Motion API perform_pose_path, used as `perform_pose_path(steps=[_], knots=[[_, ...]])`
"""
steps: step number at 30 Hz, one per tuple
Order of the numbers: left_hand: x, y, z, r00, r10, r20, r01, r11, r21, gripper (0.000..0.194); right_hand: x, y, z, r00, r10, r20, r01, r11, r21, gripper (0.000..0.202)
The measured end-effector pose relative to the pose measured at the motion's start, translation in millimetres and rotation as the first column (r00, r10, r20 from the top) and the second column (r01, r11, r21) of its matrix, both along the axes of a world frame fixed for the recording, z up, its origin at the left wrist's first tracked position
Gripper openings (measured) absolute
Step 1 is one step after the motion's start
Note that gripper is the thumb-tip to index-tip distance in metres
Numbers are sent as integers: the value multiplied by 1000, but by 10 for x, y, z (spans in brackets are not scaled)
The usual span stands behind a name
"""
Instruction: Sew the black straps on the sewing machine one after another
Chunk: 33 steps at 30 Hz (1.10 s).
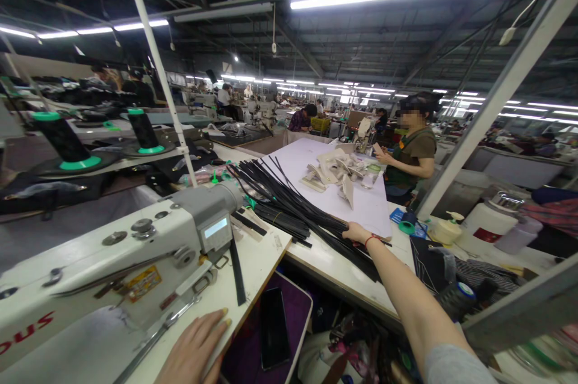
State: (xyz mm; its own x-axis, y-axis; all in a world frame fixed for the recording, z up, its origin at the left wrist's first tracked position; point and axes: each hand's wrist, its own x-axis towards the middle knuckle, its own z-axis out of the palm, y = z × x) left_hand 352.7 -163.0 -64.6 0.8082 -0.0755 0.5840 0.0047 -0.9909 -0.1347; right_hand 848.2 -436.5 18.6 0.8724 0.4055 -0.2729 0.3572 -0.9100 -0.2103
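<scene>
My right hand (356, 232), with a red cord on its wrist, reaches forward to a long bundle of black strips (293, 200). Its fingers are closed around part of the bundle, though the fingertips are partly hidden. My left hand (196, 342) lies flat on the sewing machine table (266, 248), fingers stretched out and holding nothing. Beside it stands a white sewing machine (112, 251) with a lit display (215, 228). A single short black strip (237, 269) lies on the tabletop near the machine's needle end.
A phone (274, 330) lies in a purple-lined tray below the table edge. Beige pieces (338, 164) are heaped on a white sheet (289, 155). Black thread cones (63, 140) stand at left. A co-worker (413, 149) stands across at right, near a slanted metal post (487, 83).
</scene>
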Motion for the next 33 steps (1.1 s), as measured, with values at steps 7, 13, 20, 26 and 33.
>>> perform_pose_path(steps=[7,13,20,26,33], knots=[[-11,14,-40,1000,3,-13,-4,998,-57,45,-118,-46,-289,998,61,12,-61,997,-40,21],[-18,17,-64,999,-1,-32,-1,997,-72,47,-85,-49,-324,997,78,26,-76,994,-79,23],[-28,28,-123,999,20,-44,-23,998,-61,49,-93,-52,-302,994,83,73,-76,993,-90,25],[-32,18,-128,999,23,-47,-25,998,-57,50,-97,-23,-186,994,89,56,-85,993,-79,25],[-32,5,-113,998,29,-61,-32,999,-43,50,-73,-20,-70,999,53,1,-53,998,-42,24]])
